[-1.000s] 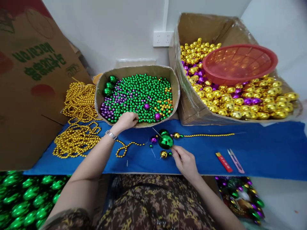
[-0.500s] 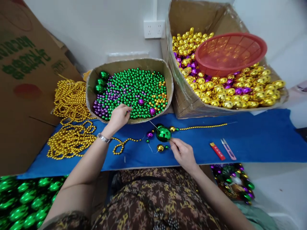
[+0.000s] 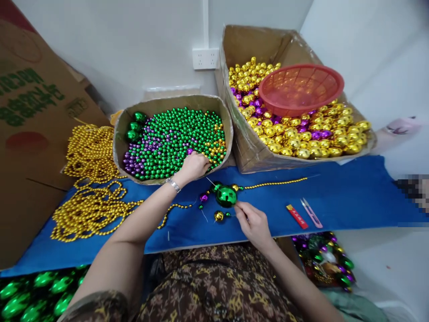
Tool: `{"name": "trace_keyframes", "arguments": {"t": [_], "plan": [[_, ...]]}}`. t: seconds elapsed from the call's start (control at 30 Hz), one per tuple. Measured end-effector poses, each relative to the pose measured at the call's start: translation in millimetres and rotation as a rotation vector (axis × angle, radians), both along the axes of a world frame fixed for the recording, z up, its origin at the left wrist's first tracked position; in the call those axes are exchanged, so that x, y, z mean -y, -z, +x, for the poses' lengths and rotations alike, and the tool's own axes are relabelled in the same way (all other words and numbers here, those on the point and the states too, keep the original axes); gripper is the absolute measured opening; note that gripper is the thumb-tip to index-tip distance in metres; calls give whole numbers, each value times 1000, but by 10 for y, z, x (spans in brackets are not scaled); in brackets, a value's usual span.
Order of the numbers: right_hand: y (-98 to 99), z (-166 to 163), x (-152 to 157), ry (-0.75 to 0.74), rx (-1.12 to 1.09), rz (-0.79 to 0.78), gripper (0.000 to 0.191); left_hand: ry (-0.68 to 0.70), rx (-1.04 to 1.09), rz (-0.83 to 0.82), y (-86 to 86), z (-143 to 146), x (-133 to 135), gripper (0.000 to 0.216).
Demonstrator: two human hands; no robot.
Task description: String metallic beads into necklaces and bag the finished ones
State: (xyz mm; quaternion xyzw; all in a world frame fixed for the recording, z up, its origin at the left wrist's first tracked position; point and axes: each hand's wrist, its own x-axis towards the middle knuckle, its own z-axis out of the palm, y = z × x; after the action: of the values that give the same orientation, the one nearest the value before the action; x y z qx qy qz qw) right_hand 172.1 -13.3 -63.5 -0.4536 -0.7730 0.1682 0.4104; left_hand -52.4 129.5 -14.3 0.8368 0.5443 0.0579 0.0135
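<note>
Hands: two in my feed, the left hand (image 3: 194, 165) and the right hand (image 3: 254, 221).
Left fingers: curled down among the small beads at the near edge of the shallow box (image 3: 174, 102); I cannot tell whether they hold one.
Right fingers: thumb and forefinger pinched together just below the large green ball (image 3: 226, 196); whatever is between them is too fine for me to make out.
Loose beads: one gold bead (image 3: 219, 216) just left of the right fingertips and one purple bead (image 3: 203, 197) between the two hands.
Strand: one gold strand (image 3: 275, 183) runs from the ball, away from both hands.
Boxes: two. The shallow one holds mostly green beads, with purple and gold patches. The tall box (image 3: 248, 147) beyond the right fingers holds gold and purple balls and one red basket (image 3: 301, 89).
Tools: two, a red piece (image 3: 296, 216) and snips (image 3: 311, 213), right of the right hand.
Surface: blue cloth (image 3: 351, 197), with a gold bead heap (image 3: 90, 179) left of the left hand.
Room: white wall with one socket (image 3: 205, 58).
</note>
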Motion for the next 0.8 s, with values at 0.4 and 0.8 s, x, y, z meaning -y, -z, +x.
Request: {"name": "trace_keyframes", "arguments": {"t": [0.4,0.8], "plan": [[27,42,-27,36,0,-5,21,-64,-86,-24,53,234,-127,30],[46,32,-29,29,-5,18,20,-98,-13,-94,89,41,-116,24]]}}
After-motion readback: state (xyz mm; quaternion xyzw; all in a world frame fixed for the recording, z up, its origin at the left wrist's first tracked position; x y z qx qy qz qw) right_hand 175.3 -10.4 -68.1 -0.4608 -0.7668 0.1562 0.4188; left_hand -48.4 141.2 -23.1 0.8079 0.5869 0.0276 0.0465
